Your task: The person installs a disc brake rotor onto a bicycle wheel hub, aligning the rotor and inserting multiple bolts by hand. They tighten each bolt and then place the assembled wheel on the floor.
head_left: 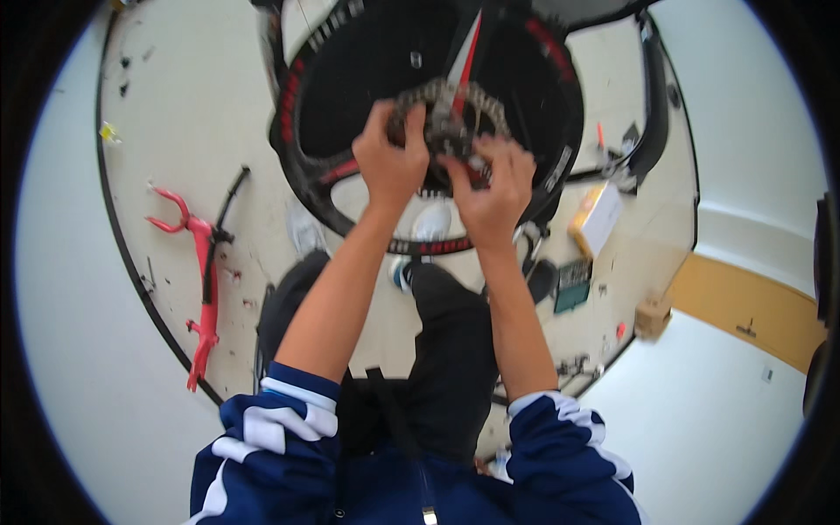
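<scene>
My left hand (pixel 391 164) is closed on the left side of a greyish toothed or linked metal ring (pixel 435 90), with the thumb and fingers pinching it. My right hand (pixel 494 188) grips the lower right of the same ring, thumb toward its middle. Blur hides whether it is a chain, a chainring or a brake disc. A dark hub-like part (pixel 451 136) shows between the hands. Just beneath them is a black bicycle wheel (pixel 350 74) with a wide rim, red and white markings and a red-and-white streak.
On the floor to the left lies a pink-red bicycle frame (pixel 206 271) with a fork and a black bar. To the right are a white-and-yellow box (pixel 597 219), a dark green tool case (pixel 573 286) and a small cardboard box (pixel 652 317). My shoes are below the wheel.
</scene>
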A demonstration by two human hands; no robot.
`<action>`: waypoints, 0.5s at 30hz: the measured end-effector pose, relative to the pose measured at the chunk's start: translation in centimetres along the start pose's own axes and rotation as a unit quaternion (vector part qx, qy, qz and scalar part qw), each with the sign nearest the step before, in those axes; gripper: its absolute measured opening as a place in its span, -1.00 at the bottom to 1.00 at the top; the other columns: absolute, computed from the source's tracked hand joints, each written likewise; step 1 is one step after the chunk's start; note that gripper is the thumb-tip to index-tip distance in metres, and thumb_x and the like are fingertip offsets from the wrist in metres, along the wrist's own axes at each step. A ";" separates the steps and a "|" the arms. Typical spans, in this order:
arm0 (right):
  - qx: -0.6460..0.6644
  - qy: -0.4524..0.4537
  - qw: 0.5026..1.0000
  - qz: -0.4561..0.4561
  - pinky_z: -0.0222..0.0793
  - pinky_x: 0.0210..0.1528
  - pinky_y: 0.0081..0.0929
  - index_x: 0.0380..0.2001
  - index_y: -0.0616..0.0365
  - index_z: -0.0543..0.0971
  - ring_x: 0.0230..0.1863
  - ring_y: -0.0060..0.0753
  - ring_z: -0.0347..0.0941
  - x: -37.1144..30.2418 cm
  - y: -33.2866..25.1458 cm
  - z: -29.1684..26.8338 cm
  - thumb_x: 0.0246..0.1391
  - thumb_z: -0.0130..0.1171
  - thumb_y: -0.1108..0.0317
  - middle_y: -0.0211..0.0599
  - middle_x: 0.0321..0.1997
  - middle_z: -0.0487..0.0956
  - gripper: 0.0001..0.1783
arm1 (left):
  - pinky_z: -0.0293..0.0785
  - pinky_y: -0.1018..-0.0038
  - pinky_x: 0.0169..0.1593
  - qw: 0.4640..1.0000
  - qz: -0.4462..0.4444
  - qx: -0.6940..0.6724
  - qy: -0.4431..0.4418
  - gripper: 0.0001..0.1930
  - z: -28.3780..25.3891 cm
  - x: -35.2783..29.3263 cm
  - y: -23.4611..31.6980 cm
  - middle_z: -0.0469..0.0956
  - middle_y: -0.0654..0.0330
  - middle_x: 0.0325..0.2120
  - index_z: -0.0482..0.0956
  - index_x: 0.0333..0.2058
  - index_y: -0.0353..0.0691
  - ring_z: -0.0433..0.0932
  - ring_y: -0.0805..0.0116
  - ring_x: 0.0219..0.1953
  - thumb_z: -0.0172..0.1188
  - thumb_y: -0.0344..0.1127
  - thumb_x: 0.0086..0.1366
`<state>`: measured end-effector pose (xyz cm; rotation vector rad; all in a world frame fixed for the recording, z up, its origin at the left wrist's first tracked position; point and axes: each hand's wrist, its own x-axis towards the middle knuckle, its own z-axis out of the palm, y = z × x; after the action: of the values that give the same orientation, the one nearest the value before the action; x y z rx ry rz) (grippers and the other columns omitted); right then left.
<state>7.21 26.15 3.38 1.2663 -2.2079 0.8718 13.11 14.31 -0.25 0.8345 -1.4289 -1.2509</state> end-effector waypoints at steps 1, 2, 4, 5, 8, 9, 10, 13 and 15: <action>-0.005 -0.001 1.000 -0.004 0.35 0.11 -0.19 -0.26 0.18 0.61 -0.02 -0.03 0.48 0.2 0.2 0.0 -0.18 0.56 0.18 -0.20 -0.21 0.61 -0.55 | 0.30 0.50 -0.53 1.000 -0.001 0.021 -0.008 -0.82 0.2 -0.1 0.1 0.47 0.19 -0.69 0.55 -0.36 -0.29 0.39 0.56 -0.65 0.32 -0.32 0.30; -0.007 -0.022 1.000 -0.012 0.34 0.14 -0.18 -0.25 0.18 0.61 0.00 -0.01 0.48 0.7 0.1 -0.4 -0.16 0.55 0.20 -0.19 -0.19 0.61 -0.56 | 0.29 0.51 -0.53 1.000 -0.008 -0.004 -0.005 -0.82 0.5 -0.4 -0.4 0.47 0.19 -0.68 0.54 -0.35 -0.30 0.36 0.57 -0.65 0.31 -0.32 0.31; -0.006 -0.091 0.996 -0.011 0.33 0.17 -0.18 -0.23 0.20 0.60 0.04 0.01 0.46 1.8 0.7 -2.5 -0.15 0.54 0.21 -0.16 -0.13 0.61 -0.55 | 0.22 0.56 -0.55 0.998 -0.035 -0.039 -0.023 -0.77 1.5 -1.1 -1.1 0.44 0.24 -0.68 0.52 -0.33 -0.35 0.28 0.65 -0.63 0.30 -0.29 0.34; 0.021 -0.125 0.992 -0.017 0.31 0.21 -0.19 -0.20 0.23 0.60 0.08 0.01 0.45 2.9 0.0 -3.5 -0.15 0.53 0.22 -0.16 -0.09 0.61 -0.53 | 0.21 0.57 -0.54 0.996 -0.047 -0.068 -0.023 -0.75 1.1 -0.7 -1.1 0.44 0.29 -0.68 0.51 -0.34 -0.38 0.27 0.66 -0.61 0.31 -0.29 0.34; 0.064 0.001 0.996 0.066 0.39 0.14 -0.29 -0.19 0.26 0.62 0.01 -0.10 0.53 4.8 -1.6 -6.7 -0.01 0.45 0.30 -0.16 -0.08 0.64 -0.64 | 0.24 0.59 -0.50 0.995 -0.065 -0.062 -0.050 -0.74 -0.8 0.8 -0.5 0.47 0.30 -0.63 0.52 -0.32 -0.40 0.31 0.65 -0.56 0.29 -0.27 0.36; 0.100 0.052 0.986 0.125 0.44 0.08 -0.35 -0.19 0.28 0.62 -0.06 -0.18 0.58 4.0 -1.2 -7.2 0.06 0.41 0.34 -0.17 -0.11 0.66 -0.71 | 0.28 0.59 -0.48 0.994 -0.080 -0.052 -0.060 -0.74 -1.2 1.2 -0.1 0.49 0.29 -0.61 0.53 -0.30 -0.40 0.35 0.64 -0.54 0.28 -0.26 0.37; 0.176 0.073 0.953 0.237 0.47 0.00 -0.44 -0.21 0.29 0.62 -0.15 -0.29 0.60 2.5 -0.8 -7.0 0.13 0.35 0.36 -0.19 -0.16 0.67 -0.77 | 0.32 0.59 -0.46 0.992 -0.098 -0.039 -0.071 -0.73 -1.7 1.4 0.1 0.52 0.27 -0.59 0.54 -0.28 -0.40 0.39 0.63 -0.52 0.27 -0.25 0.37; 0.366 0.089 0.793 0.478 0.54 -0.33 -0.58 -0.21 0.33 0.59 -0.41 -0.48 0.59 0.2 0.2 -6.4 0.29 0.22 0.33 -0.22 -0.36 0.66 -0.78 | 0.44 0.56 -0.39 0.989 -0.121 -0.007 -0.079 -0.72 -1.3 1.3 3.3 0.61 0.19 -0.49 0.55 -0.20 -0.39 0.53 0.55 -0.45 0.26 -0.22 0.38; 0.459 0.023 0.715 0.528 0.54 -0.45 -0.54 -0.20 0.35 0.57 -0.48 -0.43 0.58 1.7 -0.6 -5.1 0.33 0.18 0.22 -0.18 -0.41 0.64 -0.68 | 0.51 0.53 -0.32 0.985 -0.139 -0.014 -0.105 -0.71 -2.3 1.7 3.1 0.65 0.12 -0.41 0.54 -0.15 -0.37 0.60 0.48 -0.41 0.25 -0.21 0.39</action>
<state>7.27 28.56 8.27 0.0041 -2.3973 2.6065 15.27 12.83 3.03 0.9278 -1.4925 -1.6054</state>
